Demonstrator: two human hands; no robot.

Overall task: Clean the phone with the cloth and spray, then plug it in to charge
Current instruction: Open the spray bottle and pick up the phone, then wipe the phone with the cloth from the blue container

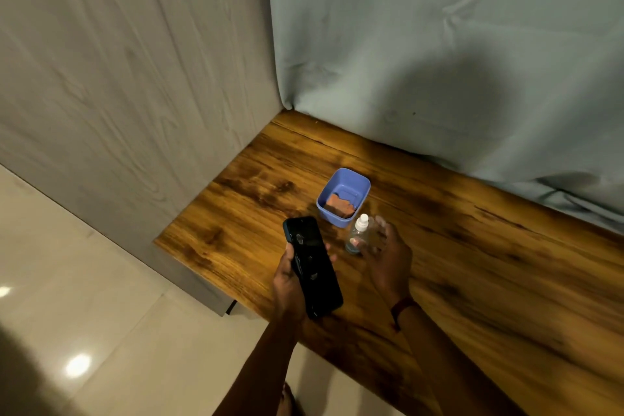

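Above the near edge of the counter the phone lies gripped in the fingers of the left hand. Beside it the right hand curls its fingers round the spray bottle, which stands on the counter. The cloth sits untouched in a blue tub just behind. Cleaning looks barely begun; spraying, wiping and charging remain, and no cable shows.

Mid-frame, a tub sits on the desk with the cloth in it. The spray bottle stands just lower right of the tub, and the phone lies left of the bottle, above the desk's near-left edge.
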